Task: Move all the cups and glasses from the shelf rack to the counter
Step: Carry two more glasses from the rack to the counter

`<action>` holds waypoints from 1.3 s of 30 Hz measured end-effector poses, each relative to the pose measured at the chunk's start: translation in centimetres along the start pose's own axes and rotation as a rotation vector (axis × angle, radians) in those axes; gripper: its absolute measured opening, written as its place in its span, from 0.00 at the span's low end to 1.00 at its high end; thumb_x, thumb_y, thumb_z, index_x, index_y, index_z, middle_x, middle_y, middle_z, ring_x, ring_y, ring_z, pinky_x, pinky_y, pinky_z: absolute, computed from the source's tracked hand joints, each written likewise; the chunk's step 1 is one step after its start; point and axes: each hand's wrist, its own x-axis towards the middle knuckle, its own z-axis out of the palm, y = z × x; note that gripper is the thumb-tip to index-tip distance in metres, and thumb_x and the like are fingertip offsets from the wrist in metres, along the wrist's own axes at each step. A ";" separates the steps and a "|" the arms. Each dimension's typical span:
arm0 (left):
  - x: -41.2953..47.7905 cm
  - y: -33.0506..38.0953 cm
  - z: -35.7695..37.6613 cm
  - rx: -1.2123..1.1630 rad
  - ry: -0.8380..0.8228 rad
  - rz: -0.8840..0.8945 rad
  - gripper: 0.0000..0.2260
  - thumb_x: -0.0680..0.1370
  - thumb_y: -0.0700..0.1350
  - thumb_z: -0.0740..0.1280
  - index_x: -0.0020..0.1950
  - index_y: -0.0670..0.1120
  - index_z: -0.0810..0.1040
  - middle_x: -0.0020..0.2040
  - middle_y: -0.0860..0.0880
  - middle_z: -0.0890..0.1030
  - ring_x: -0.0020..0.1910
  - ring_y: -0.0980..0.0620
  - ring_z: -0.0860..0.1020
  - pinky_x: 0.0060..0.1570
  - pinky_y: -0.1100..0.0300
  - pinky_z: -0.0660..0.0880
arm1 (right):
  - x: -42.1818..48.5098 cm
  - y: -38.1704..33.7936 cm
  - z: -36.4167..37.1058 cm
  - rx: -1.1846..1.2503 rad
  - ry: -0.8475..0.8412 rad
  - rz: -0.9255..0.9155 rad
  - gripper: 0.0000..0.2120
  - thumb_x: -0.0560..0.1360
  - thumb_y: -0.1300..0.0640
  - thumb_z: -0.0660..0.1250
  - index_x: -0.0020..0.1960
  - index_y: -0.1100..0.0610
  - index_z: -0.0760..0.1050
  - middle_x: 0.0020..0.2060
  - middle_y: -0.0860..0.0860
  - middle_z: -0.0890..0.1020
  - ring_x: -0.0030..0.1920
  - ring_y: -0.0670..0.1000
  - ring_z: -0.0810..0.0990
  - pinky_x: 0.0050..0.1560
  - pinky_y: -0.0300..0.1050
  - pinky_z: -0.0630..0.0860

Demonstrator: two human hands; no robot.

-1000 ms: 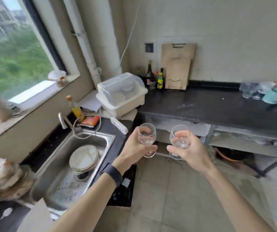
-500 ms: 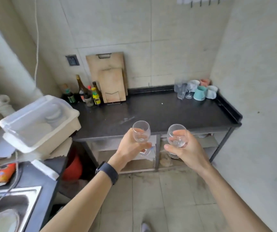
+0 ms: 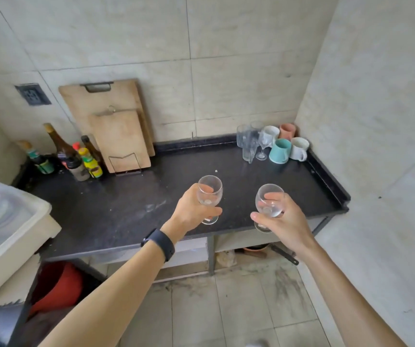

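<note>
Centre: left hand [image 3: 191, 209] grips a wine glass [image 3: 210, 191] by its bowl, right hand [image 3: 285, 221] a second glass [image 3: 269, 200], both over the front edge of the desk [image 3: 126, 209]. Risk: a bowl slips, or a foot lands overhanging & tips; upper right, crowded cups [image 3: 280, 150] invite knocks.

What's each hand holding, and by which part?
The left hand grips the left wine glass by its bowl; the right hand the right wine glass likewise.

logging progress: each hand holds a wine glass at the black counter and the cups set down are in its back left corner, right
No: the head view shows the cups in the back right corner of the black counter, not left. The rest holds: left hand holds one wine glass, right hand the other glass, at it.
</note>
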 end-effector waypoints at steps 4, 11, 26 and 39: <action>6.3 0.9 2.4 0.013 0.009 -0.023 0.25 0.64 0.48 0.78 0.59 0.50 0.75 0.54 0.52 0.80 0.54 0.50 0.80 0.59 0.45 0.78 | 7.6 1.3 -1.6 0.003 -0.041 0.005 0.23 0.69 0.51 0.80 0.60 0.46 0.74 0.53 0.38 0.79 0.53 0.41 0.80 0.42 0.32 0.72; 15.6 2.9 5.5 -0.045 0.125 -0.177 0.27 0.65 0.45 0.79 0.61 0.48 0.74 0.58 0.48 0.79 0.57 0.47 0.79 0.60 0.45 0.77 | 20.6 3.2 -3.7 -0.010 -0.187 0.044 0.27 0.68 0.50 0.80 0.63 0.48 0.73 0.57 0.43 0.81 0.56 0.47 0.80 0.48 0.39 0.73; 32.9 0.2 6.1 -0.133 0.090 -0.367 0.30 0.70 0.43 0.78 0.65 0.48 0.64 0.60 0.49 0.71 0.54 0.49 0.77 0.56 0.53 0.78 | 40.1 4.0 1.4 0.066 -0.322 0.268 0.27 0.71 0.53 0.78 0.64 0.52 0.68 0.56 0.46 0.81 0.43 0.47 0.87 0.56 0.51 0.82; 48.7 -5.6 5.5 -0.133 0.012 -0.400 0.28 0.70 0.39 0.78 0.63 0.48 0.67 0.61 0.47 0.75 0.54 0.48 0.78 0.38 0.66 0.74 | 53.2 4.9 9.0 -0.096 -0.254 0.326 0.33 0.66 0.39 0.77 0.67 0.44 0.69 0.63 0.45 0.76 0.59 0.52 0.79 0.63 0.54 0.76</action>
